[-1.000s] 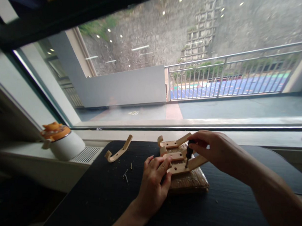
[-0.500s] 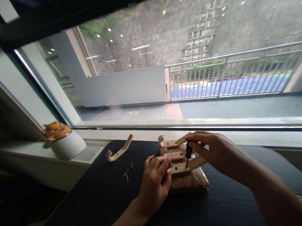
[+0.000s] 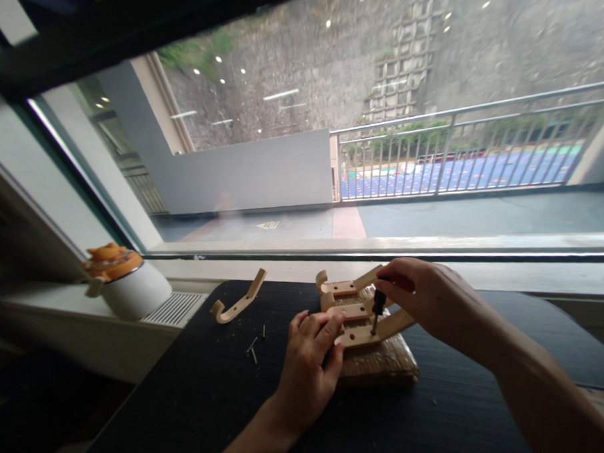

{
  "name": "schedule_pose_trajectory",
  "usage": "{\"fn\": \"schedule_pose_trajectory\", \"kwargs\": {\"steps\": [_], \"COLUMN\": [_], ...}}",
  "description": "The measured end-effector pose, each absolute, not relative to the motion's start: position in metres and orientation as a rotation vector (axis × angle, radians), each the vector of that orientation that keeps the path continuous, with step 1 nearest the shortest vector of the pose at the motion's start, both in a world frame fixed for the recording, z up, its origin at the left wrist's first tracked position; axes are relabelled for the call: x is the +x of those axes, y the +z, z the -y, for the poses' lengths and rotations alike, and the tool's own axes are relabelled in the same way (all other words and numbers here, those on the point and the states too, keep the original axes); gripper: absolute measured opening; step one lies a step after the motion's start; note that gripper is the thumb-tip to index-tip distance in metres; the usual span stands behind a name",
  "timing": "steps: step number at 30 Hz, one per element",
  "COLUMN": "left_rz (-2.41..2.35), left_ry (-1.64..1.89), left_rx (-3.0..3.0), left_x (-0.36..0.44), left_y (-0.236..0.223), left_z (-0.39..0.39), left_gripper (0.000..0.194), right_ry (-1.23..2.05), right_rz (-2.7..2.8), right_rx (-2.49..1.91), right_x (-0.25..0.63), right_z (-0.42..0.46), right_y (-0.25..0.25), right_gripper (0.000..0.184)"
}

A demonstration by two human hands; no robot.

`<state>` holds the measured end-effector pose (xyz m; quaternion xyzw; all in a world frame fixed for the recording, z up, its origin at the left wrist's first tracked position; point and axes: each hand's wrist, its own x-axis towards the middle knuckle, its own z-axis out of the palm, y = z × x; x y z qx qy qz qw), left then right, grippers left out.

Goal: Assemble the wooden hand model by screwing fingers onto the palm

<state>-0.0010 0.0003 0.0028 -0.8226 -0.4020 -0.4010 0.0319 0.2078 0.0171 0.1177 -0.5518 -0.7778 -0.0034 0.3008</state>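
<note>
Three light wooden hooks (image 3: 354,312) lie side by side on a brown board (image 3: 382,360) on the black table (image 3: 200,404). My right hand (image 3: 425,300) is closed round a small dark-handled screwdriver (image 3: 376,308), whose tip stands in the nearest hook. My left hand (image 3: 308,366) rests beside that hook, fingers curled and pressing on its left end. A fourth wooden hook (image 3: 238,299) lies alone to the left, and loose screws (image 3: 254,349) lie between it and my left hand.
A white pot with an orange lid (image 3: 124,281) stands on the sill at the left, next to a vent grille (image 3: 173,309). A large window runs along the table's far edge, with a railing and a stone wall outside.
My right hand has turned slightly on the screwdriver handle, with the tip staying in the same hook. My left hand has kept its place.
</note>
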Motion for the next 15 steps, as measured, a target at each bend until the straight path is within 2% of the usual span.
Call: {"fn": "schedule_pose_trajectory", "kwargs": {"steps": [6,15], "left_rz": [1.239,1.241], "left_ry": [-1.225,-1.228], "left_rx": [-2.539,-2.555], "left_x": [-0.001,-0.001], "left_y": [0.004,0.003], "left_z": [0.0,0.001], "left_gripper": [0.05,0.05], "right_ry": [-0.042,0.097], "right_rz": [1.987,2.178], "right_rx": [-1.569,-1.446], "right_x": [0.207,0.207], "right_z": [-0.023,-0.012], "right_y": [0.112,0.116], "right_gripper": [0.021,0.025]}}
